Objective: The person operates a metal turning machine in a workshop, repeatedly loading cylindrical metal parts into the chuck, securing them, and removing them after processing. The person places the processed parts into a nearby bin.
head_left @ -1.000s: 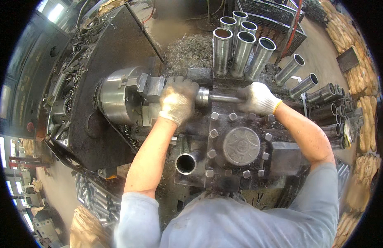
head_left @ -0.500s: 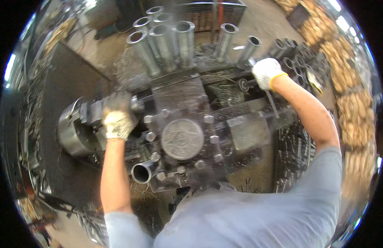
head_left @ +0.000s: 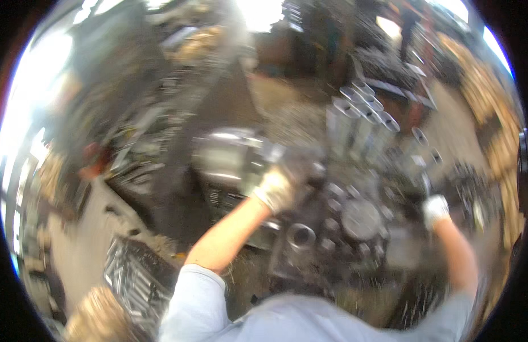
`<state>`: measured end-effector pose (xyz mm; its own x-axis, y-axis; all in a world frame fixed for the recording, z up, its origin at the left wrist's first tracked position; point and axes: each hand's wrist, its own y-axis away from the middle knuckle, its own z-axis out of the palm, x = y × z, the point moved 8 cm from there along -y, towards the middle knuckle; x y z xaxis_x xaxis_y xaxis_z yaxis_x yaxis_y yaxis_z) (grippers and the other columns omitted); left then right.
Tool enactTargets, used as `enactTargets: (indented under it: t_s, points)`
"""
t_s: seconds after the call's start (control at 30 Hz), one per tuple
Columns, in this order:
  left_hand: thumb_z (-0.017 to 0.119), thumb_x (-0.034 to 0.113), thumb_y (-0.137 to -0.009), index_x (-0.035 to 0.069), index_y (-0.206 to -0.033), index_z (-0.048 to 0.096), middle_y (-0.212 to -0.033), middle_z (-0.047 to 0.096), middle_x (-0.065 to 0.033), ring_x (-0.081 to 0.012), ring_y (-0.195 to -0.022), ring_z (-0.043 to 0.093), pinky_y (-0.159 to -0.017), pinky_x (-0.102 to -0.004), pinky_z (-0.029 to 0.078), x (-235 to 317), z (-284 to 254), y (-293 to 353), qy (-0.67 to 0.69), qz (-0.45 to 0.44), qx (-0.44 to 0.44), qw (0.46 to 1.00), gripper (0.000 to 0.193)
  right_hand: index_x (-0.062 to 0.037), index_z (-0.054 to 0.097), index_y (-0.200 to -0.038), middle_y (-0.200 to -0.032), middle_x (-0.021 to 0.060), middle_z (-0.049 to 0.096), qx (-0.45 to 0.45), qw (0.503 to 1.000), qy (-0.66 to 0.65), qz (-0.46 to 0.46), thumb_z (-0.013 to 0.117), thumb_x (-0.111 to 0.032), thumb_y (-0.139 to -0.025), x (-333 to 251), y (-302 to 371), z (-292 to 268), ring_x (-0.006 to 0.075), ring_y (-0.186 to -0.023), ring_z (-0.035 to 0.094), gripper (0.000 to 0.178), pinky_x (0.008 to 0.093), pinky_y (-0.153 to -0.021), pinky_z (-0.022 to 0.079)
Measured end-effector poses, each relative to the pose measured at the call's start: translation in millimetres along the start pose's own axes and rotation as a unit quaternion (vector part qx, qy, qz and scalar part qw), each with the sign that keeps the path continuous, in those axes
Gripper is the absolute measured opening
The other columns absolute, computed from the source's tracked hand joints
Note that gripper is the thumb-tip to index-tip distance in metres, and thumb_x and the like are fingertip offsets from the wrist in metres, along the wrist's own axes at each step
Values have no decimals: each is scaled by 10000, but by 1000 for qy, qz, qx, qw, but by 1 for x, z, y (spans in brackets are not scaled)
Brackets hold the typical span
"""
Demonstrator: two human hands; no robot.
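The whole head view is smeared by motion. My left hand (head_left: 280, 185), in a pale work glove with dark, dirty fingers, reaches over dark parts beside the shiny round lathe chuck (head_left: 224, 157); its fingers are too blurred to tell what they hold. Further right, my white-gloved right hand (head_left: 435, 208) is closed around a metal lever (head_left: 427, 182) whose end sticks out beyond the glove. Between my hands sits the dark tool post (head_left: 332, 228) with a round cap (head_left: 361, 219) and several bolts. An open metal tube (head_left: 301, 236) is at its near left side.
Several flanged metal tubes (head_left: 361, 122) stand upright behind the machine. More tubes are heaped beyond my right hand. A bin of metal pieces (head_left: 133, 279) lies at lower left. Brown stacked bundles (head_left: 497, 154) line the right side. A dark upright panel (head_left: 218, 108) rises left of the chuck.
My view has swung left, so the machine and both hands now appear further right. My left hand remains by the chuck, and my right hand remains on the lever.
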<state>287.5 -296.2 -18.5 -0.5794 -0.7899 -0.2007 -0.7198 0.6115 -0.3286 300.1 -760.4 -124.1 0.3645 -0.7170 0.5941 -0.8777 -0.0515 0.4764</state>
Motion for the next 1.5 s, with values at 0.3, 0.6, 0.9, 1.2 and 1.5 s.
enactTargets:
  t_s: [0.3,0.6,0.9,1.2,1.5]
  points:
    - [796,178,-844,13,-1177,689,-1277,721,-235,-387,-972,772,-892,-447,641,-264,-256,84,-225,-244,255,908,387,19,704,-1263,-1213,251,744,500,692,-519,-47,832,-180,-809,-96,101,-256,401,-1106,746,512,422,-997,589]
    - [731,262,-913,90,-1472,574,-1559,557,-160,-386,-1158,741,-909,-497,627,-435,-322,91,-336,-477,26,812,606,20,704,-1235,-1174,258,733,388,739,-550,-24,816,-219,-833,-122,66,-265,437,-1056,729,481,467,-950,582]
    - [701,237,-915,-16,-1428,587,-1614,498,-237,-392,-1100,769,-838,-498,642,-422,-297,64,-356,-434,-26,827,583,9,746,-1137,-1055,238,757,459,686,-563,-36,814,-213,-828,-121,75,-264,427,-985,743,387,466,-891,592]
    - [699,298,-932,32,-1388,639,-1689,406,-209,-363,-1153,756,-842,-476,636,-443,-262,35,-387,-427,-18,817,531,-23,757,-1081,-999,214,757,456,695,-554,-33,786,-188,-831,-119,77,-267,420,-944,739,301,458,-849,585]
    - [672,213,-944,19,-1369,644,-1690,413,-204,-373,-1134,763,-824,-474,637,-445,-268,36,-345,-472,29,811,468,-13,778,-1044,-958,216,764,457,688,-564,-36,785,-159,-838,-120,79,-271,401,-896,754,252,428,-819,593]
